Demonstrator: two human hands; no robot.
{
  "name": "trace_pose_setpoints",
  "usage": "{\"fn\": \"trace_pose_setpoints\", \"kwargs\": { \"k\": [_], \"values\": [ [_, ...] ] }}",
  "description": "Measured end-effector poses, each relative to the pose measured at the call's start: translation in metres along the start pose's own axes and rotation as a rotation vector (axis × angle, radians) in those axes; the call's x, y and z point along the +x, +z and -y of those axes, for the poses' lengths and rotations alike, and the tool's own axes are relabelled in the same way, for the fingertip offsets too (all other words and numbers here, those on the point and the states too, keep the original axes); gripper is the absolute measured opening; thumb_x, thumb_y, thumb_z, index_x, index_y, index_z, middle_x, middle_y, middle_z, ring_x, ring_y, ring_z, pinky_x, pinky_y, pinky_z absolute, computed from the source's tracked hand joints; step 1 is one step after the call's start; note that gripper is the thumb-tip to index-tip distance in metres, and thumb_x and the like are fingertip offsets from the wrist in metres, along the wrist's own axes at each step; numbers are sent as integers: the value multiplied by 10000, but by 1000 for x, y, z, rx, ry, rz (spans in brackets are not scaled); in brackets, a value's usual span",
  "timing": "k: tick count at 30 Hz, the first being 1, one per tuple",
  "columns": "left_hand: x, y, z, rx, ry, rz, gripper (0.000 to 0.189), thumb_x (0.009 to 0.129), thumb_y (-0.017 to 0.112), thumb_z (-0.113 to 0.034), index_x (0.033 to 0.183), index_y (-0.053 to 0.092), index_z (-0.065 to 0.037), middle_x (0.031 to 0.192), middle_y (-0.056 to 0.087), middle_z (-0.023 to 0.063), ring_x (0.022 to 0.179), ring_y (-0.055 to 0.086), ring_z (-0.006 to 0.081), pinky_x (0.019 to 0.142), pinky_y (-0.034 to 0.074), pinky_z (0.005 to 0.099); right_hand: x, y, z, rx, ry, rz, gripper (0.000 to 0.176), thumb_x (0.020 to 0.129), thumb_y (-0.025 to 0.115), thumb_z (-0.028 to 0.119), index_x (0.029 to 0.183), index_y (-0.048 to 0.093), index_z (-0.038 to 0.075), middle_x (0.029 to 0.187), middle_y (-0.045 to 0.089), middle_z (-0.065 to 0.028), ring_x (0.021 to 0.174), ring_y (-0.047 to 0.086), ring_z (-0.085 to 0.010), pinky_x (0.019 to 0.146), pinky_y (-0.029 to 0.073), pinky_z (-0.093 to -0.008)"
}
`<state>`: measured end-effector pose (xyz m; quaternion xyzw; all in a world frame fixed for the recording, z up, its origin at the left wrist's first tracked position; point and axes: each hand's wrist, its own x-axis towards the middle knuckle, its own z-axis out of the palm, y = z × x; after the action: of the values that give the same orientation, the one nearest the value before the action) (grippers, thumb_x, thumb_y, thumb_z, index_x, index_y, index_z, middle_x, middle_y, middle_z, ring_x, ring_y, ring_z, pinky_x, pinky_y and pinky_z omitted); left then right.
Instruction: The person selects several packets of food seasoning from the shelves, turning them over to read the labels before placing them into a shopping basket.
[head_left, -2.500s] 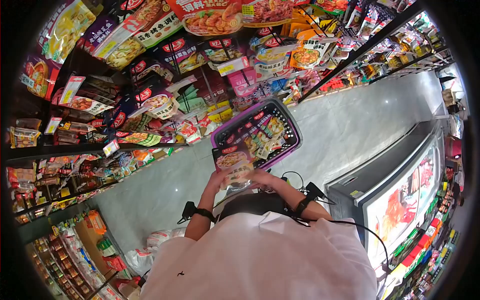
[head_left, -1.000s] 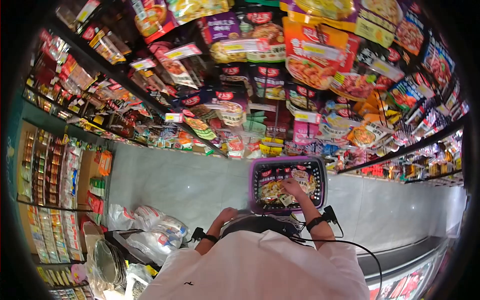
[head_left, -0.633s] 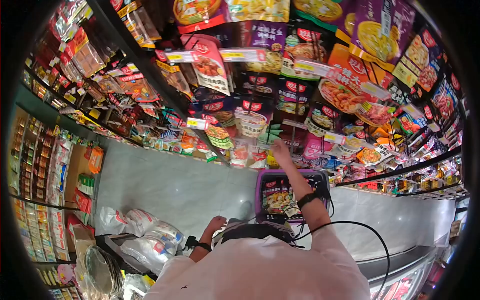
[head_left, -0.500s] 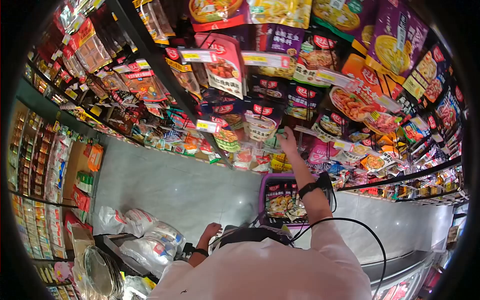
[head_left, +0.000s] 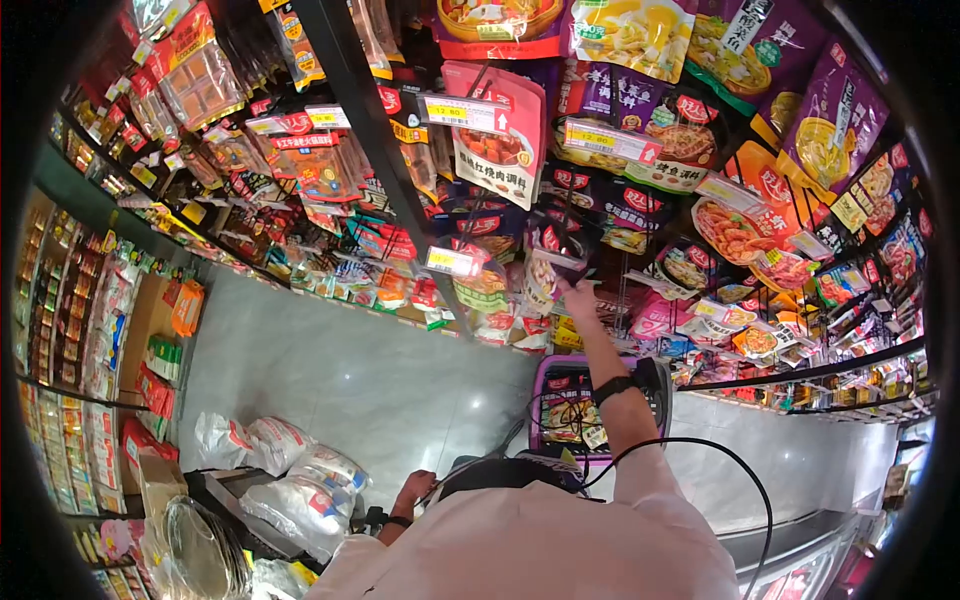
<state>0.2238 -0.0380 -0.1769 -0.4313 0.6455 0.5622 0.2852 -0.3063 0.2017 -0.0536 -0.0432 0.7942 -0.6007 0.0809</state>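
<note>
My right hand (head_left: 580, 298) reaches to the hanging rack and is closed on the lower edge of a dark seasoning packet (head_left: 546, 272). That packet tilts on its hook among other pouches. A pale green pouch (head_left: 484, 288) hangs just left of it. Below my right forearm stands a purple-rimmed shopping basket (head_left: 538, 400) with several dark seasoning packets (head_left: 568, 408) in it. Low at my left side, my left hand (head_left: 418, 486) has its fingers curled; what they hold, if anything, is hidden.
A black rack post (head_left: 385, 130) and price tags (head_left: 610, 140) stick out near the hanging pouches. Clear plastic bags (head_left: 300, 490) of goods lie on the floor at left. A black cable (head_left: 720, 455) loops beside my right arm. Shelves (head_left: 70, 320) line the far left.
The seasoning packet at my right hand has tilted, and that hand has moved slightly down and right. My left hand has lowered. The view has shifted, so the rack appears further right.
</note>
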Motion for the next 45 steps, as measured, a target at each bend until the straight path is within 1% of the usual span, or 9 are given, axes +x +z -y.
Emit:
{"fn": "trace_pose_setpoints", "kwargs": {
  "k": [5,9,12,20,26,32,37,41,45],
  "values": [
    [68,-10,-15,-189,7,263,279,826,514,-273,879,619,-19,809,643,67,698,601,161,603,476,300,-46,-30,16,418,185,211,253,850,615,193,1021,627,8,960,652,-41,887,577,-150,830,427,-271],
    [52,3,-120,-171,39,223,299,880,505,-282,1073,549,-57,995,640,90,866,626,205,703,498,327,-105,-65,80,-174,-7,329,303,872,570,263,1024,617,5,946,645,-44,907,568,-146,859,411,-275],
    [54,34,-182,-52,400,280,332,881,533,-259,1143,499,-58,1030,611,65,896,604,186,714,495,316,-127,-64,44,207,338,290,291,869,577,251,1036,604,14,929,630,-58,888,549,-135,839,422,-279],
    [-86,173,-341,90,1223,532,894,666,756,-223,1357,218,-38,1337,345,149,1252,349,242,1009,329,429,-250,-54,74,-95,-70,-117,355,865,569,197,1169,477,40,919,605,-90,803,546,-142,749,459,-302],
    [-109,213,-352,334,1059,557,526,748,663,-205,1205,472,-28,1149,543,99,1060,537,211,903,424,361,-294,-100,122,-151,-137,-124,361,843,578,179,1153,475,25,1037,562,-160,977,548,-298,850,428,-360],
    [-124,262,-367,-261,827,527,312,829,598,-95,1126,535,-23,1071,608,60,911,589,142,788,482,278,-298,-178,167,-301,-431,-236,316,775,603,57,1083,532,30,1101,528,-155,1053,487,-312,926,367,-375],
    [-220,257,-416,-489,672,520,309,862,605,-139,1138,541,-16,1034,624,61,902,594,116,780,486,271,-331,-229,181,-508,-397,-504,620,701,671,44,1254,392,-4,1269,389,-204,1154,418,-291,945,364,-373],
    [-270,263,-426,-512,751,504,288,869,601,-148,1118,564,-9,1049,626,62,900,600,114,778,487,264,-352,-250,159,343,-119,-326,631,699,699,74,1242,395,-30,1244,450,-149,1130,444,-184,920,393,-329],
    [-303,279,-429,-504,770,506,289,875,593,-151,1121,561,-3,1045,630,59,901,604,115,779,490,269,-368,-277,124,304,-83,-175,534,738,714,119,1174,446,-32,1058,591,-96,948,559,-157,839,449,-309]
  ]
}}
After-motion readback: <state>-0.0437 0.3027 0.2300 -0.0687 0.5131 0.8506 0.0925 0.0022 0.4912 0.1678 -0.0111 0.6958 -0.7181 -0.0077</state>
